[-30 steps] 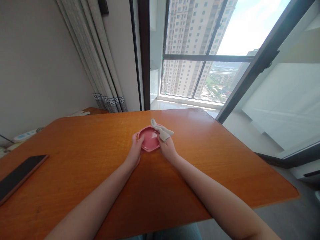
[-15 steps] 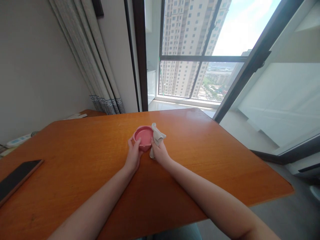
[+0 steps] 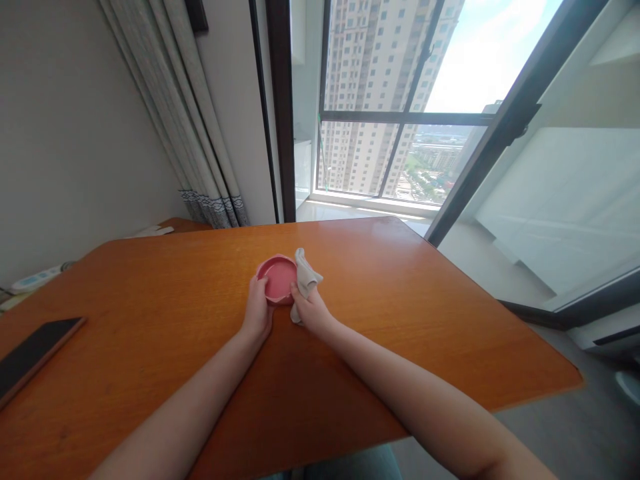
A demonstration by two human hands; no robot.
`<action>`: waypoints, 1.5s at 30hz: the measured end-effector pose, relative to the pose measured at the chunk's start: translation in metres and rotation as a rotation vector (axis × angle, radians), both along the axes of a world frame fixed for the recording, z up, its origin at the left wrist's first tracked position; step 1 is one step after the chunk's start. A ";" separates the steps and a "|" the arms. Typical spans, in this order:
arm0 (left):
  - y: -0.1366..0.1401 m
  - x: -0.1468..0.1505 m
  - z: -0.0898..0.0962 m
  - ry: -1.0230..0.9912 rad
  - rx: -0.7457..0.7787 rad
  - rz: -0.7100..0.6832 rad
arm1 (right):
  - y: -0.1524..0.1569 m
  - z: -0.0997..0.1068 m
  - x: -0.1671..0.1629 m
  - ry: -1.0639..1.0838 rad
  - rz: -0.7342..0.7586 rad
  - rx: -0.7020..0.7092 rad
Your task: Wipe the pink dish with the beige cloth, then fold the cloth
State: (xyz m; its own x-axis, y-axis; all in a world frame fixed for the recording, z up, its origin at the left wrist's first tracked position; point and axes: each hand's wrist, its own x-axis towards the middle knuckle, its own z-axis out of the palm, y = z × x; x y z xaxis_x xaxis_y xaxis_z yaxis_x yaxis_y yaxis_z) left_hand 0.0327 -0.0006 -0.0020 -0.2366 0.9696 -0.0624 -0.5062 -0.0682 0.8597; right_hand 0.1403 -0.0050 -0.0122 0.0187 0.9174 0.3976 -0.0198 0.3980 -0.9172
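Note:
A shallow round pink dish (image 3: 279,279), possibly an ashtray, is tilted with its hollow side facing me. My left hand (image 3: 257,307) is closed on its left rim, thumb over the edge and fingers underneath. In my right hand (image 3: 311,308) is a pale grey cloth (image 3: 307,275), pressed against the dish's right side. The cloth sticks up above the hand and hangs below it. My right thumb lies at the dish's rim; the other fingers are mostly hidden by the cloth. Both hands are over the middle of the wooden table (image 3: 380,280).
A dark flat panel with a brown edge (image 3: 35,357) lies at the table's left. Beyond the back-left corner sits a white power strip (image 3: 37,280). A grey curtain (image 3: 165,100) hangs behind, beside a dark-framed glass door (image 3: 480,147). The table's right corner (image 3: 580,380) juts over the floor.
Both hands have shifted a little to the left with the dish and cloth. The dish is tipped more toward me, showing more of its inside.

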 end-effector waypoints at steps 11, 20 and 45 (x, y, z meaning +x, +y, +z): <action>0.002 -0.005 -0.003 0.212 0.004 -0.146 | 0.014 0.011 0.030 -0.013 0.117 -0.045; -0.004 0.002 0.006 0.038 0.018 -0.121 | 0.008 0.002 0.014 0.011 -0.034 -0.047; -0.008 0.005 0.005 0.152 -0.006 -0.166 | 0.024 0.001 0.038 0.028 0.107 -0.047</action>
State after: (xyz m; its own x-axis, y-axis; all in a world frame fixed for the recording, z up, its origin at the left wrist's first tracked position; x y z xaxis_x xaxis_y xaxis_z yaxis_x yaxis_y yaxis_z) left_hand 0.0381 -0.0086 0.0029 -0.0805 0.9958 -0.0435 -0.3743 0.0103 0.9273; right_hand 0.1787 0.0186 -0.0112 -0.0697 0.9325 0.3545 -0.0857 0.3484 -0.9334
